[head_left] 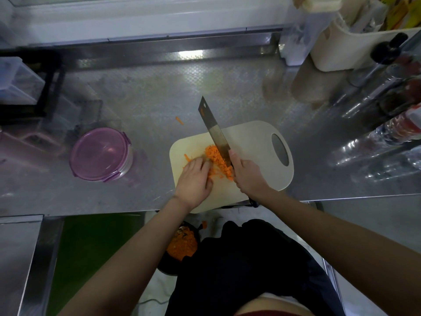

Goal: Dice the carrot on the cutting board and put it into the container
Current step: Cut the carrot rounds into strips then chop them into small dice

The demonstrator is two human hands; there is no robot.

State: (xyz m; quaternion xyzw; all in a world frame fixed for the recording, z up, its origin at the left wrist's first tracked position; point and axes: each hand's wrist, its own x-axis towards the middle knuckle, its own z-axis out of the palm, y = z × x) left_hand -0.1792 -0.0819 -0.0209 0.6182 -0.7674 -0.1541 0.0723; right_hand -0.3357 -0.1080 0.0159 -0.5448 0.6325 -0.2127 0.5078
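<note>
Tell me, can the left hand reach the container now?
Probably yes: the container sits left of the board, bare counter between it and the left hand on the carrot, though its lid is on.

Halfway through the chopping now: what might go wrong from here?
1. The left hand holds down the orange carrot pile right beside the steel cleaver gripped by the right hand: its fingertips may get nicked.
2. The beige plastic cutting board seems to overhang the counter at its front edge and may tip.
3. The round purple-lidded container looks closed, so the transfer needs a free hand first.
</note>
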